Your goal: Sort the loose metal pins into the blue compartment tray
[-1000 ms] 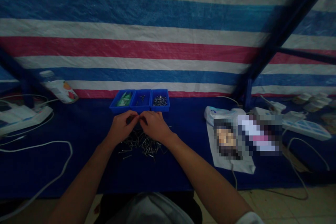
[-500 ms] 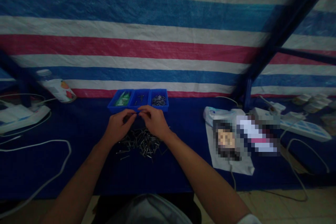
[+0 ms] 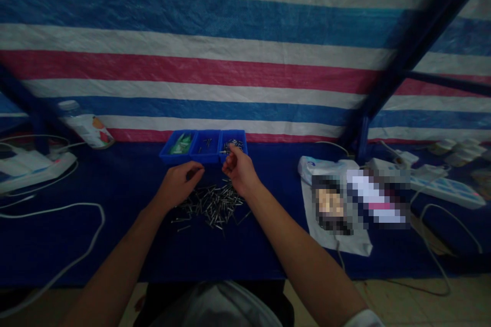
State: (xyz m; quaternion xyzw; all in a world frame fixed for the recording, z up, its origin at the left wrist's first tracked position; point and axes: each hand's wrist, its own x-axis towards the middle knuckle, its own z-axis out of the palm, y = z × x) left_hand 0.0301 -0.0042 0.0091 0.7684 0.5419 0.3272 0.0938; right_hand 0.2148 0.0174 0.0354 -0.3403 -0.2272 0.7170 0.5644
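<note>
A loose pile of metal screws (image 3: pixel 217 207) lies on the blue tabletop. Behind it stands a blue tray (image 3: pixel 205 159) with three compartments: green and clear pieces at left, a few screws in the middle, many small screws at right. My right hand (image 3: pixel 240 169) is at the front of the right compartment, thumb and finger pinched on a small screw that points left. My left hand (image 3: pixel 180 184) rests in front of the tray, left of the pile, with thumb and fingertips together; whatever they may hold is too small to see.
A bottle (image 3: pixel 90 127) leans at the back left near a power strip (image 3: pixel 42 171) and white cable. At right lie a white plastic bag (image 3: pixel 356 245), another power strip (image 3: pixel 448 186) and cables. Blue metal beams rise on both sides before a striped sheet.
My hands have moved apart. The right hand has gone right to the tray's right compartment, while the left has stayed nearly in place.
</note>
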